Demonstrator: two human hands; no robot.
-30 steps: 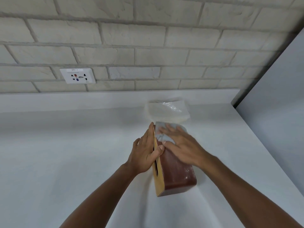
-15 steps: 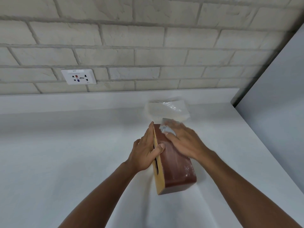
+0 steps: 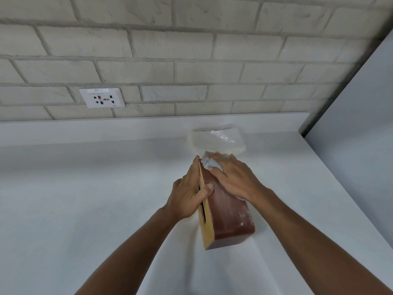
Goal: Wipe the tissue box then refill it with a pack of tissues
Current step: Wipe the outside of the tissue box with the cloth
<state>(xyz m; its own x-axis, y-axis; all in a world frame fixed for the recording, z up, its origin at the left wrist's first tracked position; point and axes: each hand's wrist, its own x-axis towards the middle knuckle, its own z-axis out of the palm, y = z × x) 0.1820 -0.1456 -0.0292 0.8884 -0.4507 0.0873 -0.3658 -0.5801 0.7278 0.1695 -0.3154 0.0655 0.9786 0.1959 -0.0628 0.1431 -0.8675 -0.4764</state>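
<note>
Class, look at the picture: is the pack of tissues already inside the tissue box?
No, the pack of tissues lies on the counter behind the tissue box, outside it.

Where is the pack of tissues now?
In the head view, the pack of tissues lies on the counter just behind the tissue box, right of centre.
</note>
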